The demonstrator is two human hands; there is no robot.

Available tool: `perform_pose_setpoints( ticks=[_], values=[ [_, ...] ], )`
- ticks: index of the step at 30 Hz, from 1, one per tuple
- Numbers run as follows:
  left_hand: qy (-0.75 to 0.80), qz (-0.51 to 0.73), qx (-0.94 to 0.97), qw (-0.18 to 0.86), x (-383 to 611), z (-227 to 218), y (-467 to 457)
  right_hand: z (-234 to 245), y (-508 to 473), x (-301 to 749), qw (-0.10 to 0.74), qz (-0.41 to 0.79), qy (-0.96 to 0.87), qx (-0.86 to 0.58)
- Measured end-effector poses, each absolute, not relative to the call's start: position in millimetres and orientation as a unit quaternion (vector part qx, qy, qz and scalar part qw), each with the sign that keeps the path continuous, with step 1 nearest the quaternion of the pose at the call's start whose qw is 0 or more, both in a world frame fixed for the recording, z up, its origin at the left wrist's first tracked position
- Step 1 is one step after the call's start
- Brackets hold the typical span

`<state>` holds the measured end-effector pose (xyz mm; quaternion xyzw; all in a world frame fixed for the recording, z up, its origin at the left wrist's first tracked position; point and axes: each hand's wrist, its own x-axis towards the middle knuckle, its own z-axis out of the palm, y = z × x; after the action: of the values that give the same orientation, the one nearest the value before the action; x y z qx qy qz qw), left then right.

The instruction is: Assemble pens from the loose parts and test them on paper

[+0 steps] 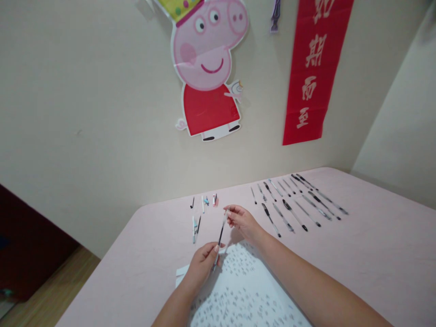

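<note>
A slim gel pen (pixel 221 231) with a dark middle and a clear upper end is held slantwise between my two hands, above the paper. My left hand (pixel 203 260) is closed around its lower part, thumb on top. At the upper end, my right hand (pixel 242 220) pinches the clear part between thumb and fingertips. Whether the dark length is a refill sliding in the barrel I cannot tell. Beneath both hands lies a white sheet of paper (pixel 238 295) covered with small dark handwritten characters.
Several pens (pixel 294 215) lie in two slanted rows at the right of the pink tabletop (pixel 136 268). Left of my hands are pen parts: a light blue barrel (pixel 194 230), a dark refill (pixel 199 225) and a pink piece (pixel 214 200). The wall (pixel 112 113) stands behind the table.
</note>
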<state>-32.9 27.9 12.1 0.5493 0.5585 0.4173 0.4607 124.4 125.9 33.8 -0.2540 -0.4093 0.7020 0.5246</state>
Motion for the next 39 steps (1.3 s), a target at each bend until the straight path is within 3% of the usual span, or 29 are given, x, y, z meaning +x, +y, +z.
perform_pose_setpoints(
  ticks=[39],
  values=[
    [0.568, 0.459, 0.529, 0.431, -31.1, 18.2, 28.5, 19.3, 116.1, 112.8, 0.439, 0.701, -0.491, -0.273]
  ],
)
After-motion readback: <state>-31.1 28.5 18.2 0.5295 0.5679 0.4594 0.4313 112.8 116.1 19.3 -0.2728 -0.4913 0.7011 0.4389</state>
